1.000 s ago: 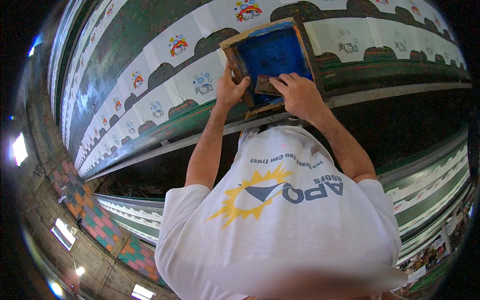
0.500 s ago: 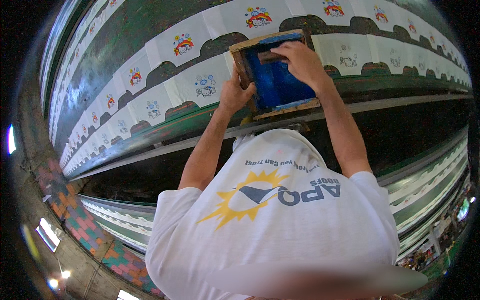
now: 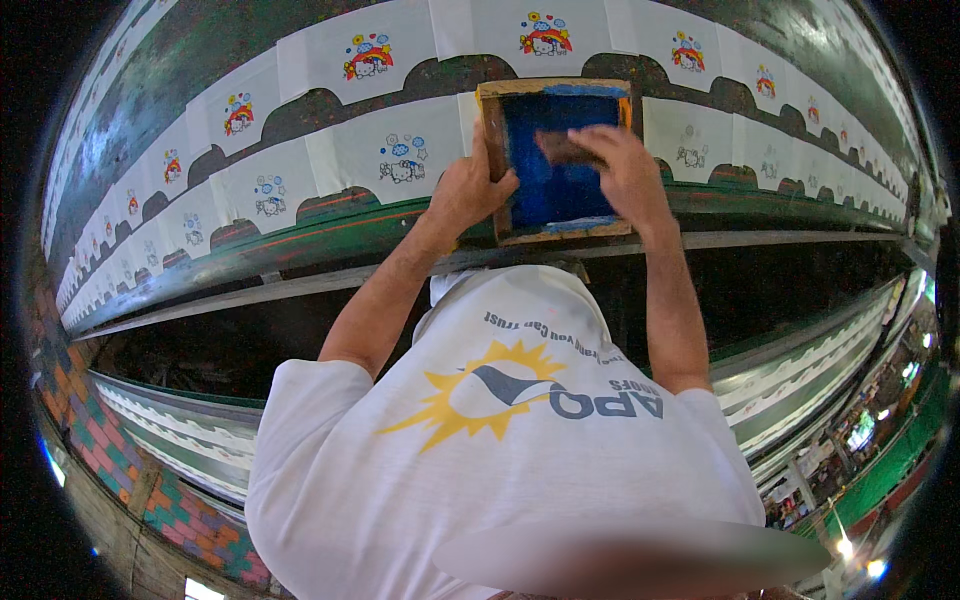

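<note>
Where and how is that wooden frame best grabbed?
The wooden frame is probably best gripped by its left rail, from the left: it is narrow and straight, so a hand can straddle it, and the left hand there leaves the blue middle to the right hand and brown block.

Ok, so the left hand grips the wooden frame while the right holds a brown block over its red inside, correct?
Not quite: the head view shows a blue inside, not red. The left hand does grip the wooden frame, and the right hand holds the brown block.
</note>
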Action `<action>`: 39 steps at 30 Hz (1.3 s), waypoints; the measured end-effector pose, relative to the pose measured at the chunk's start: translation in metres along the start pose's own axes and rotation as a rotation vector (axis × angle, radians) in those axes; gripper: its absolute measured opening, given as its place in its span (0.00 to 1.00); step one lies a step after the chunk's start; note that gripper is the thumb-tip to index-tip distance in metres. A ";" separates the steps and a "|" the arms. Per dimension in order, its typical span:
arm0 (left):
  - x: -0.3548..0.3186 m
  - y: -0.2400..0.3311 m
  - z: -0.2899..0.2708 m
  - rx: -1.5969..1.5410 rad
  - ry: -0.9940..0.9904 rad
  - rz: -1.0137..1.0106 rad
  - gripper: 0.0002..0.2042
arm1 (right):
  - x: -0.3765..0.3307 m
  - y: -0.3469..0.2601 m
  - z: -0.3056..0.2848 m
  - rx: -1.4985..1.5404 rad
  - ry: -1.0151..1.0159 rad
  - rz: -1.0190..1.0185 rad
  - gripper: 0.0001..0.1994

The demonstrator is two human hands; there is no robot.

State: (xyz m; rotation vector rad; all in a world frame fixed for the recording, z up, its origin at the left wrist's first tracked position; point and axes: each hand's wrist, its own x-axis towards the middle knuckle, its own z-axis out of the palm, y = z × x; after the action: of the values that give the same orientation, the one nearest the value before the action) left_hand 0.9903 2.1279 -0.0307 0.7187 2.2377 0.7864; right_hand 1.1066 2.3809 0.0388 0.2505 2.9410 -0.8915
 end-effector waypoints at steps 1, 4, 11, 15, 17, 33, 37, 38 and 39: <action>0.000 -0.002 0.000 0.008 -0.002 0.011 0.55 | 0.018 0.005 0.001 0.002 0.018 -0.004 0.25; 0.001 -0.003 0.000 0.024 -0.016 0.033 0.55 | 0.043 0.012 0.000 -0.017 -0.004 0.032 0.22; 0.000 0.008 -0.004 -0.005 -0.036 -0.066 0.56 | -0.012 -0.004 0.007 -0.049 -0.082 0.054 0.26; 0.001 0.012 -0.005 0.049 -0.022 -0.061 0.57 | -0.058 -0.020 0.018 -0.017 -0.086 0.090 0.30; 0.000 0.012 -0.007 0.046 -0.021 -0.059 0.57 | -0.068 -0.023 0.021 -0.003 -0.053 0.069 0.30; 0.046 0.145 0.098 0.039 0.047 -0.010 0.59 | -0.134 0.123 -0.060 -0.057 0.058 0.009 0.29; 0.070 0.174 0.138 0.012 0.073 0.026 0.58 | -0.151 0.174 -0.083 -0.062 0.068 -0.025 0.30; 0.074 0.177 0.145 -0.006 0.095 0.051 0.58 | -0.153 0.182 -0.086 -0.055 0.066 -0.031 0.30; 0.079 0.177 0.150 0.008 0.078 0.037 0.57 | -0.153 0.188 -0.088 -0.050 0.059 -0.034 0.30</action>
State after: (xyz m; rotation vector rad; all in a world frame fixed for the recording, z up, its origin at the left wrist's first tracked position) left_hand 1.0962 2.3493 -0.0303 0.7463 2.3036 0.8371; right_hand 1.2892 2.5631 0.0252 0.2291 3.0261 -0.8276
